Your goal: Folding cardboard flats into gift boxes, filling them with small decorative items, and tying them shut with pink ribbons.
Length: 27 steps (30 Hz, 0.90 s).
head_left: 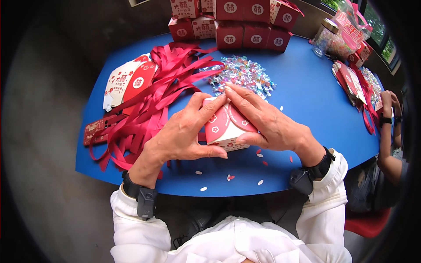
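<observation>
A small red and white paper box (228, 128) with curved flaps sits on the blue table (307, 92) in front of me. My left hand (184, 133) grips its left side, thumb under the lower edge. My right hand (263, 120) covers its right side, with the fingers pressing down the top flaps. Both wrists wear black bands. Just behind the box lies a heap of small shiny wrapped sweets (243, 74).
A tangle of red ribbons (153, 101) and flat unfolded box blanks (129, 81) lie at the left, with a red phone-like slab (94, 130). Finished red boxes (245, 22) are stacked at the back. A glass jar (325, 35) stands at the right, where another person's hand (388, 103) rests.
</observation>
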Each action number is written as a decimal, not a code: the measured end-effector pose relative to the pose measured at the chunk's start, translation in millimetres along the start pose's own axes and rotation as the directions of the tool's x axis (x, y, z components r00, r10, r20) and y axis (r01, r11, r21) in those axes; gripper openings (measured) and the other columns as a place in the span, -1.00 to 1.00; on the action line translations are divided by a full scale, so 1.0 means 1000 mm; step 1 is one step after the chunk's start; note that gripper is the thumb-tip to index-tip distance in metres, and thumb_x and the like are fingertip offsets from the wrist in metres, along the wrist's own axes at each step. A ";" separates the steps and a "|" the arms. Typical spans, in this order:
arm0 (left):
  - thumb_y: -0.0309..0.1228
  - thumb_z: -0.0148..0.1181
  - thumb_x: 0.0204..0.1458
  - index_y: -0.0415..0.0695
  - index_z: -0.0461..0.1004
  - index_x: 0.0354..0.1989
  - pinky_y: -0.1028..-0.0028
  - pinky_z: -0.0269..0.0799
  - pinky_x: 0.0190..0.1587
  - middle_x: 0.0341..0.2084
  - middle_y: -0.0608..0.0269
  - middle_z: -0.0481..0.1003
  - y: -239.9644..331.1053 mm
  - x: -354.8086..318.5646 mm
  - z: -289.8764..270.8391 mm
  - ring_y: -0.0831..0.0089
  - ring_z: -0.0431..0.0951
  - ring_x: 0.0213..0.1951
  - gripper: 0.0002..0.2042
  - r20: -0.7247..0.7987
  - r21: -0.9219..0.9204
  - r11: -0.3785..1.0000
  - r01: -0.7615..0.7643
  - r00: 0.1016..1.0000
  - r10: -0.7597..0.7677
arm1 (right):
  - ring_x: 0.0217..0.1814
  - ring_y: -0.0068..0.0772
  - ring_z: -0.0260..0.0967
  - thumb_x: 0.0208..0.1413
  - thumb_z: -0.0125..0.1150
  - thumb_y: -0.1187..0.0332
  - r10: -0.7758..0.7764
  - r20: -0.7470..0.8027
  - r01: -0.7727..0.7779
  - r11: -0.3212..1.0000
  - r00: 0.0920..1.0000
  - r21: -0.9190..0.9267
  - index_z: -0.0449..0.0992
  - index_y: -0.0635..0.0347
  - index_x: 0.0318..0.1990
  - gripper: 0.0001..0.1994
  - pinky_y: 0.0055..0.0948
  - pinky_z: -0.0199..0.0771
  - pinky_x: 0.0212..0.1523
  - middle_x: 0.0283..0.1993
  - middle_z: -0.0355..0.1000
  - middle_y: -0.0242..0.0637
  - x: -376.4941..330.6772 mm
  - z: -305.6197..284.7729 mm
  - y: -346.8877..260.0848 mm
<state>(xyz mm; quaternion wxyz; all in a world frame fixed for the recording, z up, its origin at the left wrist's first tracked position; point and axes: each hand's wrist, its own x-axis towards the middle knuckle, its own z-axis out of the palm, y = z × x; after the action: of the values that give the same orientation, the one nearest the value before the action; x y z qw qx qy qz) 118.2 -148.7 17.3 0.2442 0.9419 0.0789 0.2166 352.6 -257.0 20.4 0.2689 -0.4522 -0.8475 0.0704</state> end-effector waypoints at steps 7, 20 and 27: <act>0.13 0.23 0.08 -0.22 0.24 0.35 0.28 0.21 0.29 0.11 -0.06 0.42 -0.012 0.004 -0.016 0.19 0.40 0.21 -0.19 -0.234 -0.456 0.886 0.078 0.951 -0.204 | 0.53 0.23 -0.13 0.15 0.21 -0.12 0.034 0.008 -0.034 0.994 0.999 0.102 -0.05 0.15 0.49 -0.10 -0.03 0.00 0.47 0.52 -0.18 0.13 -0.003 -0.009 0.001; -0.40 0.32 0.01 -0.15 0.49 -0.35 0.11 0.21 0.10 -0.22 0.14 0.51 -0.098 -0.028 -0.024 0.11 0.42 -0.03 -0.86 -0.728 0.442 0.651 0.617 0.671 -0.141 | 0.50 0.15 -0.07 0.33 -0.19 -0.21 0.096 -0.289 -0.042 0.981 0.953 0.188 0.13 0.05 0.43 -0.31 0.03 0.09 0.41 0.44 -0.03 0.06 -0.012 -0.019 0.015; -0.51 0.25 0.13 -0.23 0.51 -0.27 0.41 0.38 -0.49 -0.49 0.20 0.59 -0.005 0.008 -0.039 0.44 0.57 -0.52 -0.93 -0.744 0.065 0.945 0.321 0.646 -0.168 | 0.40 0.00 0.11 0.38 -0.20 -0.13 0.142 -0.386 -0.025 0.956 0.912 0.294 0.17 0.01 0.43 -0.39 -0.03 0.17 0.35 0.24 0.32 0.01 -0.015 -0.027 0.011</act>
<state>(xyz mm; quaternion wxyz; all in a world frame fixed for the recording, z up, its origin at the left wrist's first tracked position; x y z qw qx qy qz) 107.5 -125.6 48.8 0.1278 0.7763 0.3171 0.5295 380.9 -266.4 33.0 0.4961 -0.4500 -0.7347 0.1076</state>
